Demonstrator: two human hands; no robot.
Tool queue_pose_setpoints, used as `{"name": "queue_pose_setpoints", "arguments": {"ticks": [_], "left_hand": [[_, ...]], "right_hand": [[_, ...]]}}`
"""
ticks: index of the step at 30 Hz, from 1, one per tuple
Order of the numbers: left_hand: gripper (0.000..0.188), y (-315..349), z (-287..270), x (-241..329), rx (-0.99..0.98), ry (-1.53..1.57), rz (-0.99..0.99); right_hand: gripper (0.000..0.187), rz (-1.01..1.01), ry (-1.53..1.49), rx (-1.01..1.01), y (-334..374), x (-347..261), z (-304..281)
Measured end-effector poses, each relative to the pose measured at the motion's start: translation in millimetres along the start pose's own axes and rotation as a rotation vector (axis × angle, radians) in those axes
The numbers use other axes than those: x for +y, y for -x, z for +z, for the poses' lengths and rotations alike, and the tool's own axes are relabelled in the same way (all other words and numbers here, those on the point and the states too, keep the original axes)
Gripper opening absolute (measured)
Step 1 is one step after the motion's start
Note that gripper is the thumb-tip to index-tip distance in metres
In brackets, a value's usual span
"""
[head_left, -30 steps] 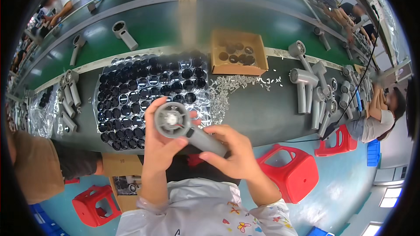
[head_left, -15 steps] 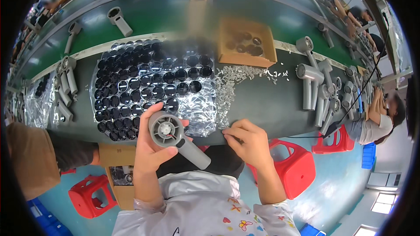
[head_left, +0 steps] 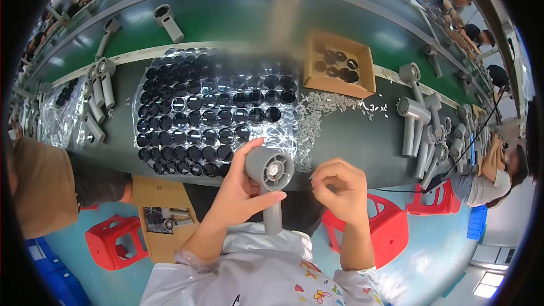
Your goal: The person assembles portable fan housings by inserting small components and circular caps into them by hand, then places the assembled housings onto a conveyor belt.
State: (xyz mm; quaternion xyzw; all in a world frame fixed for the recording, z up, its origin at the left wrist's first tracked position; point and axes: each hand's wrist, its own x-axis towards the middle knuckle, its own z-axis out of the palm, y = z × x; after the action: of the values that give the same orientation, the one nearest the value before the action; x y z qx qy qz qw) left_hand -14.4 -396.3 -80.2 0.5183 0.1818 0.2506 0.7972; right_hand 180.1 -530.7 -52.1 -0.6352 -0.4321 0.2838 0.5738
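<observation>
My left hand (head_left: 239,197) is wrapped round the head of a grey handheld fan (head_left: 259,164). The fan's round opening faces right, showing ribs and a pale hub, and its handle points down toward my lap. Beside it on the right, my right hand (head_left: 344,188) is closed, thumb and fingertips pressed together; anything pinched there is too small to make out. That hand is just past the near end of a strip of small grey pieces (head_left: 309,130). Rows of black round caps (head_left: 209,116) lie on clear plastic beyond my left hand.
An open cardboard box (head_left: 340,84) holds several black round parts. Grey fans lie in a cluster (head_left: 416,110) at the right and another group (head_left: 102,88) at the left. Red stools (head_left: 377,232) stand below the table edge. Other people sit along the line.
My left hand has brought the fan rightward and turned it, so its handle hangs more upright and its opening faces right. My right hand has come away from the small grey pieces.
</observation>
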Motion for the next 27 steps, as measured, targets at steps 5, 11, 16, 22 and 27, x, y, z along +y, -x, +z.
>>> {"name": "queue_pose_setpoints", "arguments": {"ticks": [5,11,16,22,27], "left_hand": [[0.099,-1.0,5.6,-4.2,0.006,-0.069,0.01],[0.102,6.5,6.4,2.0,0.035,-0.152,-0.029],[0.105,10.4,6.1,5.1,0.078,-0.293,-0.061],[0.106,12.3,1.8,7.6,0.073,-0.392,-0.066],[0.105,14.0,0.4,6.8,0.082,-0.352,-0.07]], "right_hand": [[0.019,-0.208,0.203,-0.057,-10.1,-19.5,16.1],[0.02,-0.339,0.402,-0.121,-22.9,-36.0,29.7],[0.027,-0.316,0.438,-0.211,-25.0,-44.0,32.2],[0.029,-0.232,0.459,-0.344,-32.0,-53.1,28.9],[0.031,-0.241,0.461,-0.369,-34.9,-56.6,29.2]]}}
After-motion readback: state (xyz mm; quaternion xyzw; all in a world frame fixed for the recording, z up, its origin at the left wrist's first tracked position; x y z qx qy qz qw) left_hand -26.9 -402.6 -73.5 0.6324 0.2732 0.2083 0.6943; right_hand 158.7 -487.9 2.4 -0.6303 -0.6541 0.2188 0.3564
